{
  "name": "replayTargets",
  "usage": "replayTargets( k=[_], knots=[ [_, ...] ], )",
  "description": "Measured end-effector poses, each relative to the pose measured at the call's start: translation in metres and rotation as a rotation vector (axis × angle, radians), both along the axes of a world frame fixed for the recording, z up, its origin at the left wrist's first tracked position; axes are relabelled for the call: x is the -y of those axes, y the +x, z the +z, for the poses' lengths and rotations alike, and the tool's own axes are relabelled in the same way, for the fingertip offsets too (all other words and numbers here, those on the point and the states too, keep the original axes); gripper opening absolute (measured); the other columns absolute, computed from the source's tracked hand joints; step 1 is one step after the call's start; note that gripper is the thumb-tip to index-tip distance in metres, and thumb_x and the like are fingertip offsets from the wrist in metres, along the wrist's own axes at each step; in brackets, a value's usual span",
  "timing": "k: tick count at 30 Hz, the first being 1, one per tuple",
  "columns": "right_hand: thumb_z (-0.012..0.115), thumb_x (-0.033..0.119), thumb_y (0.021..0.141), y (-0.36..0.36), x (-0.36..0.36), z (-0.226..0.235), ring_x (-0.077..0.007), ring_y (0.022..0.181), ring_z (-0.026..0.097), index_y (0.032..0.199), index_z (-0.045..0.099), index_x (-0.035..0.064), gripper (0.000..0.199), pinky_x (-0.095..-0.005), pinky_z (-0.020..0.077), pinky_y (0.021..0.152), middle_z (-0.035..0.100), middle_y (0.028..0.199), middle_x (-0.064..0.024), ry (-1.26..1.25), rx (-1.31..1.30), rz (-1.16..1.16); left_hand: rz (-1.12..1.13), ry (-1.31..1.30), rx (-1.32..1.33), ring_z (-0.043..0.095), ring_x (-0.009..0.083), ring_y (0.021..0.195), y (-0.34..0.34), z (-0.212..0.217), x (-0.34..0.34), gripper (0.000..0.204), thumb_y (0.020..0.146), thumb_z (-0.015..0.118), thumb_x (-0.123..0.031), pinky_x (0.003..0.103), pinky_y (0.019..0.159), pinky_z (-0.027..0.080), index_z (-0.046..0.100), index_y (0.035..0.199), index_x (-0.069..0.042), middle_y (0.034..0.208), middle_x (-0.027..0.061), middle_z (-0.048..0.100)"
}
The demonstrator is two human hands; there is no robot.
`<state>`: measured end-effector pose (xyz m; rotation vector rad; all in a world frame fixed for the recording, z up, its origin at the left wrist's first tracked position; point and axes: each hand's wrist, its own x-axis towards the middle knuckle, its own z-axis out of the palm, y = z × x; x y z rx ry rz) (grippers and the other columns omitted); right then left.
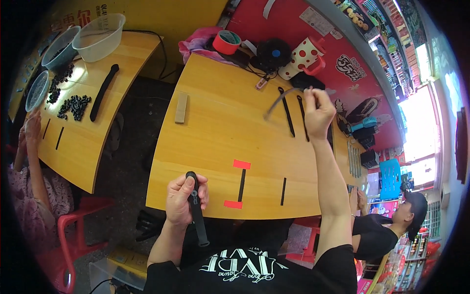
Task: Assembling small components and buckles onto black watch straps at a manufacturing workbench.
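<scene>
Strap (197, 210) sits lower centre of frame, clamped in our left hand (185, 200): thumb on top, fingers wrapped, long end hanging down past the table edge (205, 214). Right hand (317, 113), upper right of centre, pinches a thin grey strip (280, 101) that bows out to the left, blurred.

We judge the step as fitting strip to strap. Keep the left grip near the buckle end so the strap doesn't twist; bring the strip in flat, not bowed.

Strap looks like matte black rubber, flexible. Strip is slim and springy. Tabletop is smooth yellow wood grain. 2 red tape tabs (241, 164) bracket a black bar (242, 185) centre frame; 2 more black straps (288, 113) lie under the right hand.
</scene>
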<state>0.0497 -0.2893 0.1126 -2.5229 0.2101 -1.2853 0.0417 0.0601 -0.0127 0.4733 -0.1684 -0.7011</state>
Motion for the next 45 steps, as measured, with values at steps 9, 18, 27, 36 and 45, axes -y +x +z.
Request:
replayTargets(
  k=[9, 18, 27, 36, 45],
  knots=[
    [0.066, -0.001, 0.083, -0.020, -0.035, -0.045, -0.0199, 0.065, 0.059, 0.086, 0.063, 0.0018, 0.005, -0.0301, 0.0452, 0.058, 0.060, 0.077, -0.0102, -0.070, -0.214, 0.092, -0.016, -0.005, -0.012, 0.053, 0.0151, 0.058, -0.003, 0.000, -0.006, 0.030, 0.100, 0.053, -0.023, 0.026, 0.051, 0.046, 0.062, 0.105, 0.005, 0.071, 0.0087, 0.057],
    [0.071, 0.007, 0.081, -0.035, -0.043, -0.104, -0.0268, 0.071, 0.062, 0.097, 0.067, 0.0034, 0.016, -0.0351, 0.0481, 0.062, 0.062, 0.088, -0.0127, 0.133, -0.385, -0.010, -0.055, 0.027, 0.036, 0.053, 0.0153, 0.055, -0.001, 0.001, -0.004, 0.031, 0.101, 0.052, -0.024, 0.026, 0.047, 0.045, 0.062, 0.102, 0.005, 0.070, 0.0093, 0.057],
    [0.064, 0.004, 0.087, -0.112, -0.064, -0.063, -0.0212, 0.080, 0.062, 0.102, 0.064, -0.0031, 0.017, -0.0308, 0.0480, 0.070, 0.065, 0.089, -0.0134, 0.636, -0.579, 0.212, -0.020, 0.044, 0.144, 0.050, 0.0138, 0.054, -0.003, 0.001, -0.001, 0.032, 0.102, 0.050, -0.028, 0.023, 0.046, 0.043, 0.060, 0.103, 0.002, 0.070, 0.0073, 0.054],
    [0.059, 0.000, 0.092, -0.278, -0.154, -0.050, -0.0070, 0.062, 0.056, 0.104, 0.067, -0.0022, 0.015, -0.0200, 0.0418, 0.052, 0.066, 0.080, -0.0051, 1.027, -0.238, 0.252, -0.552, 0.162, 0.492, 0.055, 0.0126, 0.066, -0.123, 0.075, 0.036, 0.034, 0.103, 0.046, -0.027, 0.027, 0.061, 0.048, 0.059, 0.115, 0.002, 0.082, 0.0074, 0.060],
    [0.058, -0.001, 0.092, -0.362, -0.171, -0.038, -0.0107, 0.060, 0.058, 0.103, 0.066, -0.0025, 0.014, -0.0228, 0.0446, 0.051, 0.063, 0.077, -0.0063, 0.700, -0.052, -0.017, -0.747, 0.316, 0.449, 0.057, 0.0104, 0.071, -0.191, 0.057, 0.083, 0.031, 0.102, 0.049, -0.023, 0.025, 0.062, 0.049, 0.059, 0.121, 0.000, 0.082, 0.0035, 0.060]
  ],
)
